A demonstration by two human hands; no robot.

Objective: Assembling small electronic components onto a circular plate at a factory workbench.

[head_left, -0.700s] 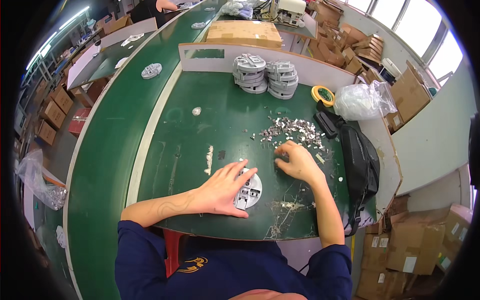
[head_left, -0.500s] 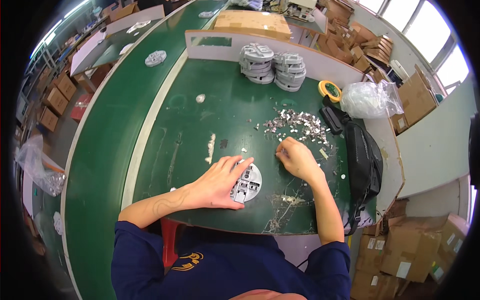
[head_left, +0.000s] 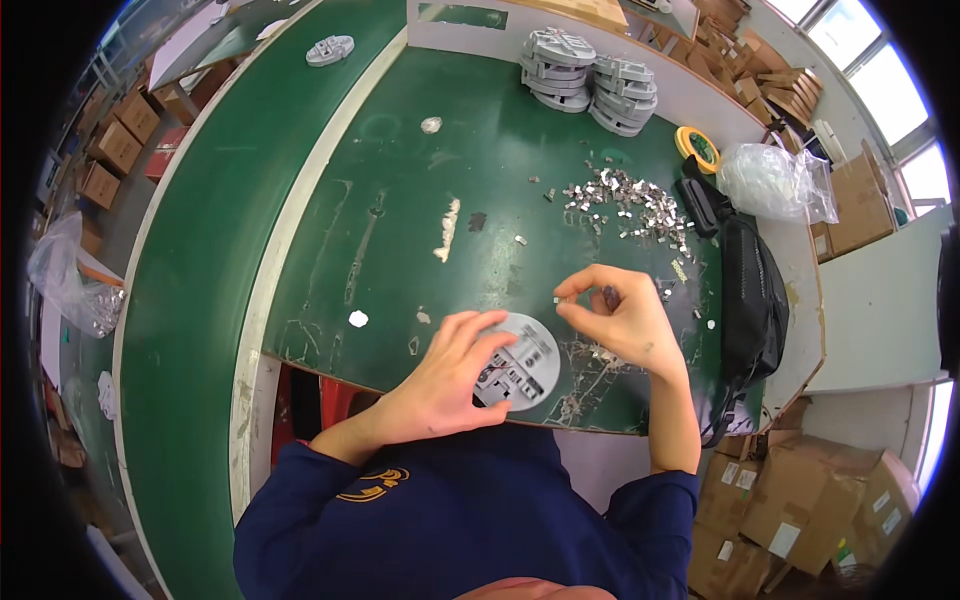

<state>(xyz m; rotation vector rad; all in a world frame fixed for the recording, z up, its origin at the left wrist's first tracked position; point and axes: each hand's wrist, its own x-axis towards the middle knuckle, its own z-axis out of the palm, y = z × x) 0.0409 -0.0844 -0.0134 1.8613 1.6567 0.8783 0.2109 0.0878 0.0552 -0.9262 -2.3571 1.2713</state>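
My left hand (head_left: 445, 375) grips a round grey plastic housing (head_left: 537, 350) by its left side near the table's front edge, with the thumb at the near side and the fingers over the top. Molded slots and ribs show on its face; the left part is hidden under the fingers. Just above and to the right, my right hand (head_left: 640, 325) pinches a small light metal piece (head_left: 559, 300) between thumb and forefinger. Something small and dark (head_left: 611, 296) shows inside its curled fingers. A heap of small silvery metal pieces (head_left: 635, 205) lies beyond that hand.
Two stacks of grey housings (head_left: 558, 70) stand at the back. Yellow tape (head_left: 697, 149), a clear plastic bag (head_left: 770, 182) and a black bag (head_left: 752, 300) line the right side. Another housing (head_left: 330, 51) lies on the green belt (head_left: 215, 230) at left. Cartons (head_left: 800, 490) sit lower right.
My right hand has come away from the heap toward the housing, now with a small metal piece showing at its fingertips. The housing looks turned under my left hand. The view has shifted.
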